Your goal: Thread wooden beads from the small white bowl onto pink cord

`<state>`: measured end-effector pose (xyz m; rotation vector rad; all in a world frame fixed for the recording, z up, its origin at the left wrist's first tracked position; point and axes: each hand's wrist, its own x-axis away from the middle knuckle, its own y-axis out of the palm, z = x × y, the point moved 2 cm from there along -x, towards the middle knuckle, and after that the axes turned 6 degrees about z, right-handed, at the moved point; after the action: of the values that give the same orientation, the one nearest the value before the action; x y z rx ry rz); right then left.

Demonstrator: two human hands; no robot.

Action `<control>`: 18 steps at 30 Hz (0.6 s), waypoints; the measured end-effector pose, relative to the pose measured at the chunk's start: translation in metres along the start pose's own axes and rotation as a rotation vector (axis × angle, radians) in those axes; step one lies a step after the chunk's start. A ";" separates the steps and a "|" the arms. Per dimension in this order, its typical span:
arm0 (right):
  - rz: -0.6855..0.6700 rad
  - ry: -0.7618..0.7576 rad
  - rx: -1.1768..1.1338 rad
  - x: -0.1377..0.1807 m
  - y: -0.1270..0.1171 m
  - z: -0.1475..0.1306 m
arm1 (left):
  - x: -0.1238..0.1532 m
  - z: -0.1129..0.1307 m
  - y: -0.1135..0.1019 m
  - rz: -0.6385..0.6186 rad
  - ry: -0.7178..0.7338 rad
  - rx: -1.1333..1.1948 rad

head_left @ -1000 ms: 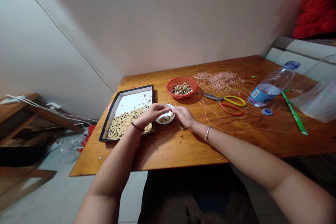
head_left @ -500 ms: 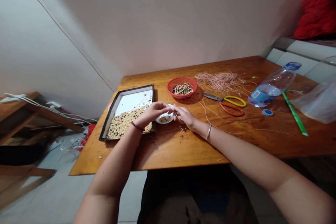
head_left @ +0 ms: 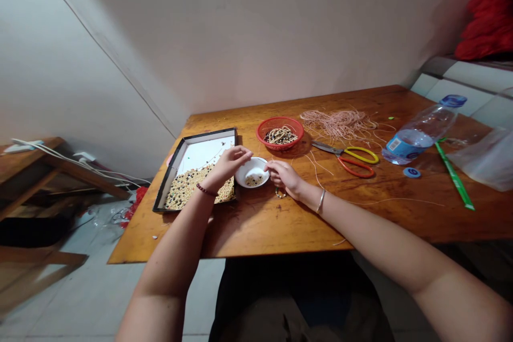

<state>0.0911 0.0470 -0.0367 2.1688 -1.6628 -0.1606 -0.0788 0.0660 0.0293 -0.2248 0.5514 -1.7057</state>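
My left hand (head_left: 231, 164) hovers between the tray and the bowl, thumb and fingertips pinched together; anything between them is too small to make out. On the bowl's right side, my right hand (head_left: 284, 177) is closed, its fingertips pinching at the rim's height. A short string of beads (head_left: 280, 193), pale and dark, dangles beneath that hand. The small white bowl (head_left: 242, 175) holds a few loose beads (head_left: 254, 179) at its bottom. Left of it, a black-rimmed tray (head_left: 160, 192) carries many cream and black beads (head_left: 186, 188).
Behind the bowl stands a red basket (head_left: 298, 136) of strung beads. Farther right lie pink cord (head_left: 339, 124), scissors (head_left: 356, 162), a water bottle (head_left: 417, 136), a blue cap (head_left: 412, 172), a green strip (head_left: 455, 176) and a plastic bag (head_left: 487, 157). A loose thread crosses the right side.
My hands have moved apart: the left has risen and shifted left, and the right has drawn back a little to the right. More of the white bowl shows between them.
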 end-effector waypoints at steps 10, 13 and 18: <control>0.024 0.001 -0.001 0.000 -0.002 -0.002 | 0.008 -0.022 -0.049 0.021 -0.234 -1.147; 0.016 0.002 -0.001 -0.001 -0.003 -0.001 | 0.007 -0.022 -0.047 0.004 -0.241 -1.165; 0.005 -0.002 -0.003 -0.001 -0.004 0.000 | 0.003 -0.029 -0.043 0.012 -0.243 -1.199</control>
<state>0.0941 0.0487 -0.0382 2.1628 -1.6674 -0.1645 -0.1293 0.0750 0.0243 -1.2467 1.3246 -1.1146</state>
